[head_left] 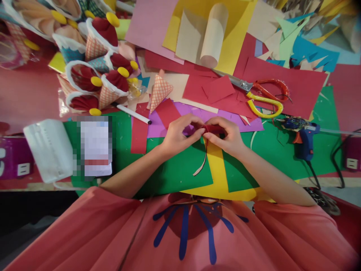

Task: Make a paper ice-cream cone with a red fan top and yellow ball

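My left hand and my right hand meet over the green sheet, and both pinch a small folded piece of dark red paper. A thin curled paper strip hangs from it over a yellow sheet. A purple sheet lies just behind my fingers. A checkered paper cone lies a little farther back.
Several finished paper cones with red filling and yellow dots are piled at the back left. Scissors with red and yellow handles and a blue glue gun lie to the right. A white pen, a paper roll and coloured paper scraps cover the table.
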Motion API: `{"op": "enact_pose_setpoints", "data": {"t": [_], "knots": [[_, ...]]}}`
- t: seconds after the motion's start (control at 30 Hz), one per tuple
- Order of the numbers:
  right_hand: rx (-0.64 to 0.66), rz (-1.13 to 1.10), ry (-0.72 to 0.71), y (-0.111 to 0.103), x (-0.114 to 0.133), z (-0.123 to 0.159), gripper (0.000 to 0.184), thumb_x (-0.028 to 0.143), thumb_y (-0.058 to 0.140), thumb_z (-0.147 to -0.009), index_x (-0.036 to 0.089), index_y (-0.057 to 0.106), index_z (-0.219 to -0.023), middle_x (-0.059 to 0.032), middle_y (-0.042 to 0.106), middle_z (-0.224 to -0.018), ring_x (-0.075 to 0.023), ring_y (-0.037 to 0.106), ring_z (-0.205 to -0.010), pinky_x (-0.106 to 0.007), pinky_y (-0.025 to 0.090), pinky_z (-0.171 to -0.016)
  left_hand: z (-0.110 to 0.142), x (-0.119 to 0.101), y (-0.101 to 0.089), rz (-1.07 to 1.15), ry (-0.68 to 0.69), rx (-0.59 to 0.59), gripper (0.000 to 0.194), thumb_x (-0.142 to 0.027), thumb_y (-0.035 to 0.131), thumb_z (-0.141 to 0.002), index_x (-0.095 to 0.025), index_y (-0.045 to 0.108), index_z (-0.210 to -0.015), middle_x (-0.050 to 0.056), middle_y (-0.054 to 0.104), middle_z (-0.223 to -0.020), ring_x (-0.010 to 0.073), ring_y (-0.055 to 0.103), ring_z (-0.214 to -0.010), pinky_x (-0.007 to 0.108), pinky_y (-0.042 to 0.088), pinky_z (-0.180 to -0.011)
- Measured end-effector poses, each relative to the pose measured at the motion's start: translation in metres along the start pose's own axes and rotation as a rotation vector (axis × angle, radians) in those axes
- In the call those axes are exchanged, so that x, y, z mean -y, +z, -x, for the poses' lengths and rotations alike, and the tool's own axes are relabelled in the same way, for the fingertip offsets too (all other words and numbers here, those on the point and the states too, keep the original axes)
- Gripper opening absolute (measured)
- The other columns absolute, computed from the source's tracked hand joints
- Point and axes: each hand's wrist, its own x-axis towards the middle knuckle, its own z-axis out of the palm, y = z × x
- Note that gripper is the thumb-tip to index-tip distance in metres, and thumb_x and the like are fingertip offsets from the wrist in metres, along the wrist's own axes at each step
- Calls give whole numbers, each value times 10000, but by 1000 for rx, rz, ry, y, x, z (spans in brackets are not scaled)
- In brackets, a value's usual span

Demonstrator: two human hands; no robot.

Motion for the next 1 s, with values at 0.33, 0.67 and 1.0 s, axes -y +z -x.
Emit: {"op": "enact_pose_setpoints", "data": {"t": [0.33,0.67,1.0], "knots": [[-34,7,-3,3,-3,-1,209,356,595,-935,196,676,-827,-21,728,-812,-144,676,-764,-285,534,-730,0,0,0,-20,-44,18,78,-222,581,-853,-180,639,-822,-16,704,-742,84,634,-668,189,497,-628],[59,37,97,5,3,0,196,346,671,-825,159,624,-861,-21,661,-796,-125,588,-713,-256,470,-666,1,0,2,10,-108,-8,59,-175,580,-810,-183,584,-752,-45,640,-670,58,552,-577,161,437,-554],[109,-45,176,4,4,-3,181,325,582,-882,165,600,-799,24,568,-697,-89,464,-613,-237,359,-578,-2,-2,2,170,-280,82,168,-308,580,-866,-175,582,-765,-32,602,-663,70,534,-595,178,419,-552]]}}
